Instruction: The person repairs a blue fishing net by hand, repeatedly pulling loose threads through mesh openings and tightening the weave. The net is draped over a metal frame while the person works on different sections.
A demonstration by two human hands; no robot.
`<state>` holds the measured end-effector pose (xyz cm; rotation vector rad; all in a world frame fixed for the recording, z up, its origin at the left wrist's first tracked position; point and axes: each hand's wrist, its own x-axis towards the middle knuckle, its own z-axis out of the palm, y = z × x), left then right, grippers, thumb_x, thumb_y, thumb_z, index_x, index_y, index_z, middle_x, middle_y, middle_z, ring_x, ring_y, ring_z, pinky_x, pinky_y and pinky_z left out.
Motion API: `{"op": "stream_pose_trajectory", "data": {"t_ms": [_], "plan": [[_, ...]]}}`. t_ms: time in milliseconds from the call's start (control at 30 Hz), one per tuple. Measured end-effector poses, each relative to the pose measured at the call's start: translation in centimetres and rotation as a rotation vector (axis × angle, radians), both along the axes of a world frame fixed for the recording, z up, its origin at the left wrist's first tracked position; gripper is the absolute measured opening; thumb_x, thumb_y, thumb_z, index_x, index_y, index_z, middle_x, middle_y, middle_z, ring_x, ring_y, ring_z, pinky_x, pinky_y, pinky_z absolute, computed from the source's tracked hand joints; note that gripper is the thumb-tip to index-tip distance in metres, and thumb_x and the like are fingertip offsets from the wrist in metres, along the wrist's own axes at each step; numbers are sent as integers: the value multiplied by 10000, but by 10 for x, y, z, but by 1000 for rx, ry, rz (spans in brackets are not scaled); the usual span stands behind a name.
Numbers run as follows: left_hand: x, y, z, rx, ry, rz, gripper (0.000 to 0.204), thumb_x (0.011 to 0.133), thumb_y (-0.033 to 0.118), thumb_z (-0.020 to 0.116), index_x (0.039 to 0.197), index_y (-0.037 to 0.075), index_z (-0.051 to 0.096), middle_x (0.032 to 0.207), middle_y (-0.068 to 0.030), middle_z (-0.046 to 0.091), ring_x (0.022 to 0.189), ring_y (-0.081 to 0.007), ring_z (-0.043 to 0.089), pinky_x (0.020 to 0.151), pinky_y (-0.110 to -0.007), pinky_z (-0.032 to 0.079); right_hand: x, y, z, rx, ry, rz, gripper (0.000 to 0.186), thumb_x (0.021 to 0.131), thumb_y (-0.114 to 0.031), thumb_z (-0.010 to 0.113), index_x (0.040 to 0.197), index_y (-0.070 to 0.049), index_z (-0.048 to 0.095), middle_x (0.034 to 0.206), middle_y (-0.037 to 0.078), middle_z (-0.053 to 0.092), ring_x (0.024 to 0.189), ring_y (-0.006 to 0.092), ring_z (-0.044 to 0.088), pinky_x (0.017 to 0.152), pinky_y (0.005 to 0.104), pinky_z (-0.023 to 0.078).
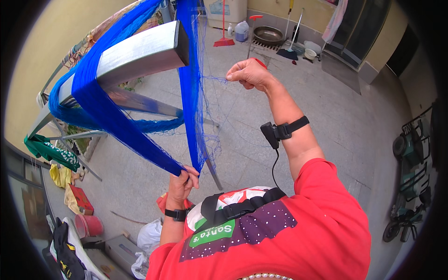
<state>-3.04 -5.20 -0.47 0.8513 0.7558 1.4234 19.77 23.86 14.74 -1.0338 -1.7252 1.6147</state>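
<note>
While holding the bottom bend of a bright-blue skein of fine glossy thread in the left hand, fingers curled closely round, pinching a thin blue strand between thumb and fingertips of the raised right hand. Skein slung over a thick, silvery, square-ended metal beam, stretched down to the left hand. Apparently well along: main band smooth, parallel. Not yet in order: wispy loose blue strands along the right edge, some tangled. In the way: that tangle, a duller teal-blue skein round the same beam, perhaps the thin black cable from a black strapped device on the right forearm. Around: patterned green cloth hung at far left, red broom and wide metal basin at the far end, grey tiled floor below.
</note>
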Motion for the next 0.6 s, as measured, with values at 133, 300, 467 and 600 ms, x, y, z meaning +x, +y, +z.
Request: {"op": "stream_pose_trajectory", "data": {"t_ms": [133,300,467,600], "plan": [[0,-2,0,-4,-10,7,489,863,444,591,893,-44,612,601,-148,617,364,-37,285,387,-188,196,0,2,-7,7,2,-39,94,760,-93,681,760,-24,617,557,-26,453,442,61,354,389,232,257],[0,-1,1,-10,2,3,490,863,443,591,898,-45,607,600,-151,617,362,-37,284,387,-187,199,2,7,-15,-113,178,-14,243,844,-239,636,885,-8,573,539,-31,399,427,60,330,386,243,274],[0,0,3,-2,3,-6,481,876,433,577,905,-46,606,604,-151,616,362,-40,286,390,-188,208,6,5,-26,-421,628,257,464,935,-426,479,1080,15,482,578,-42,393,397,47,298,376,239,291],[4,2,5,-9,56,-8,496,901,454,521,908,-36,594,583,-132,603,364,-45,274,416,-198,240,-14,0,-40,-613,631,221,347,963,-301,451,1117,9,468,580,-55,404,378,8,296,355,199,283]]}}
